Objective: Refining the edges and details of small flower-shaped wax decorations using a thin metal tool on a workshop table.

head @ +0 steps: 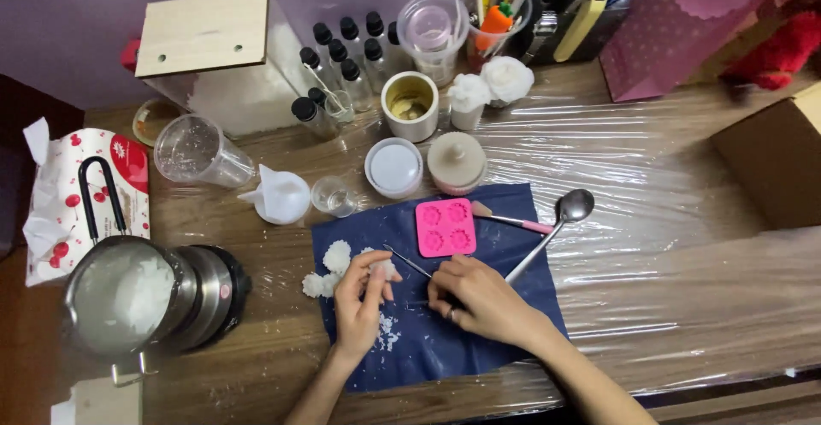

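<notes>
Both forearms enter from the bottom edge, bare, angled up toward centre. Left hand (359, 301) — palm down, fingers curled inward, thumb and fingertips pinched together at the top, wrist straight. Right hand (479, 297) — knuckles up, fingers bent into a tight pinch pointing left, a ring on one finger, wrist slightly cocked. The hands sit near each other, not touching.

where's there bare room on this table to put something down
The widest bare patch is the plastic-covered table right of the spoon, up to the cardboard box. Another lies along the front edge, right of the blue cloth. It is crowded behind the cloth: bottles, jars, cups. The metal pot fills the left.
</notes>
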